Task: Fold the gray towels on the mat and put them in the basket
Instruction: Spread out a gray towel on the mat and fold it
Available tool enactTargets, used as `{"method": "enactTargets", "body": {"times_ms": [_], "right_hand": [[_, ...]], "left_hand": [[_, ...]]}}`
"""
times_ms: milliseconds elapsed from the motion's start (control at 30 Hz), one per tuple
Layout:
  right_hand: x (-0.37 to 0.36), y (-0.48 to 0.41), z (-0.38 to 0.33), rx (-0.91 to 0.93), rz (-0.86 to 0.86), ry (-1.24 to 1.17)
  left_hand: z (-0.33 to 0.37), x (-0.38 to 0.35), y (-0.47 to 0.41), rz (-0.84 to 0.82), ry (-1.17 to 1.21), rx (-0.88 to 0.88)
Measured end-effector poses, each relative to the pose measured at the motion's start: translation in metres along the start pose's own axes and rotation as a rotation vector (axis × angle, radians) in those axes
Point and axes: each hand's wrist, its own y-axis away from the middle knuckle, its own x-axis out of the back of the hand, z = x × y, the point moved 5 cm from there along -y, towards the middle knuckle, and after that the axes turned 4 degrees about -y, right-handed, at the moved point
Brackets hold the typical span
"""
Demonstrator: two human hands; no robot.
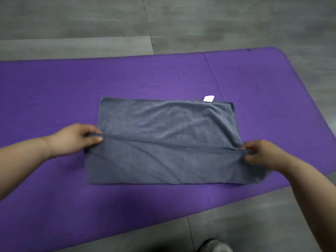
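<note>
A gray towel (163, 124) lies spread on the purple mat (54, 91), its near half raised into a taut edge between my hands. My left hand (76, 139) pinches that edge at the towel's left side. My right hand (261, 153) pinches the same edge at the right side. The cloth below the held edge hangs down to the mat. A small white tag (208, 98) sticks out at the towel's far right corner. No basket is in view.
The mat lies on a gray tiled floor (236, 24); its right end (309, 88) and near edge show. A shoe tip (214, 246) is at the bottom of the view, just off the mat.
</note>
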Motion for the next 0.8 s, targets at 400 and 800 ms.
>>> {"method": "enactTargets", "body": {"times_ms": [400,800], "right_hand": [[0.054,-0.119,-0.044,0.03,0.244,0.122],[0.039,-0.151,-0.002,-0.295,0.35,-0.322]], "left_hand": [[0.022,0.035,-0.059,0.495,-0.199,0.185],[0.038,-0.064,-0.082,0.087,-0.606,0.175]]}}
